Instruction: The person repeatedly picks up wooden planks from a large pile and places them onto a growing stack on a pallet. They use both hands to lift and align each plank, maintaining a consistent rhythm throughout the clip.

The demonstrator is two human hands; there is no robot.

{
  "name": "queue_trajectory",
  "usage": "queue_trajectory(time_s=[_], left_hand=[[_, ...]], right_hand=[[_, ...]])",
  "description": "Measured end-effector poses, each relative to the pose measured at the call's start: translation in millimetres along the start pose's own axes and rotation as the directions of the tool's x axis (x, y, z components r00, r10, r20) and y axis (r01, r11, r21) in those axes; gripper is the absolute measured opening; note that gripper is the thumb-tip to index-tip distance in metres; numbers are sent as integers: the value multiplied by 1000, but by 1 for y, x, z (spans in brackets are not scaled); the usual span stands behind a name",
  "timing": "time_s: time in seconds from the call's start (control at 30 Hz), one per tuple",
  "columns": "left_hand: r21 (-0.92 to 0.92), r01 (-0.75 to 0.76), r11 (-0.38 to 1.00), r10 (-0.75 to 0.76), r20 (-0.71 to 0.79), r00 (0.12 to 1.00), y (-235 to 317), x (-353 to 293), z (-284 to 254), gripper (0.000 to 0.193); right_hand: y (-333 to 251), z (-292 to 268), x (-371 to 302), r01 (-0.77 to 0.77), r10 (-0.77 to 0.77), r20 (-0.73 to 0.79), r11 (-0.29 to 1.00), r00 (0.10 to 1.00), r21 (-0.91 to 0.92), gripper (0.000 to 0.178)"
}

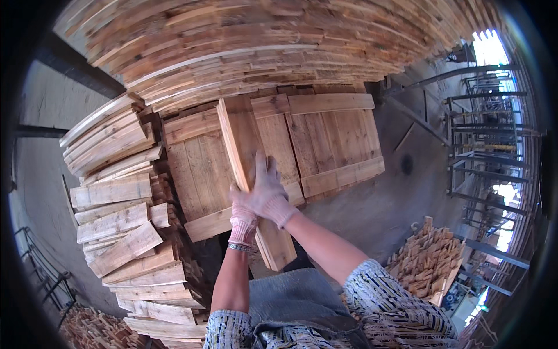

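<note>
A short stack of narrow wooden boards [240, 125] slants lengthwise in front of me, its far end over a panel and its near end by my lap. My left hand [243, 220], in a pale knit glove, closes around the stack's left edge near its middle; most of its fingers are hidden. My gloved right hand [268, 195] lies across the top board with its fingers stretched out, slightly blurred, close against the left hand. Beneath the stack's far part lies a left slatted wood panel [197, 160], with crosspieces at both ends. A similar right panel [331, 136] adjoins it.
At left, a long pile of loose boards [125, 221] reaches toward me. A high wall of stacked boards [244, 52] rises beyond the panels. A heap of wood pieces [427, 259] sits at lower right, and metal frames [488, 151] line the right side.
</note>
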State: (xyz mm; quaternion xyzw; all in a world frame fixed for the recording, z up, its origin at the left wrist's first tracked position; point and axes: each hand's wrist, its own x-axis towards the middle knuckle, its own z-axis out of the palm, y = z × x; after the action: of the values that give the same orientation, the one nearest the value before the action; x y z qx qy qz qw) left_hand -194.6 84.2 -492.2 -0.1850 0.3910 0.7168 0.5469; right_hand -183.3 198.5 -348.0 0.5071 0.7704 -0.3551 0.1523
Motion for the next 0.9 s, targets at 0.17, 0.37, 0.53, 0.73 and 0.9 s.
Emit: queue_trajectory(time_s=[0.17, 0.37, 0.53, 0.73, 0.9], left_hand=[[747, -123, 654, 169, 14, 985, 11, 14, 34, 111], [572, -24, 820, 162, -193, 968, 51, 40, 19, 99], [940, 243, 240, 246, -301, 921, 11, 85, 54, 114], [845, 462, -269, 614, -220, 758, -40, 124, 61, 117], [970, 199, 137, 529, -241, 814, 12, 109, 22, 100]], right_hand=[[35, -8, 72, -180, 149, 204, 973, 968, 142, 121], [149, -1, 126, -28, 41, -168, 997, 985, 77, 120], [230, -33, 169, -385, 362, -186, 917, 914, -107, 116], [249, -16, 185, -341, 321, -205, 938, 925, -69, 116], [238, -40, 158, -325, 320, -158, 946, 934, -6, 118]])
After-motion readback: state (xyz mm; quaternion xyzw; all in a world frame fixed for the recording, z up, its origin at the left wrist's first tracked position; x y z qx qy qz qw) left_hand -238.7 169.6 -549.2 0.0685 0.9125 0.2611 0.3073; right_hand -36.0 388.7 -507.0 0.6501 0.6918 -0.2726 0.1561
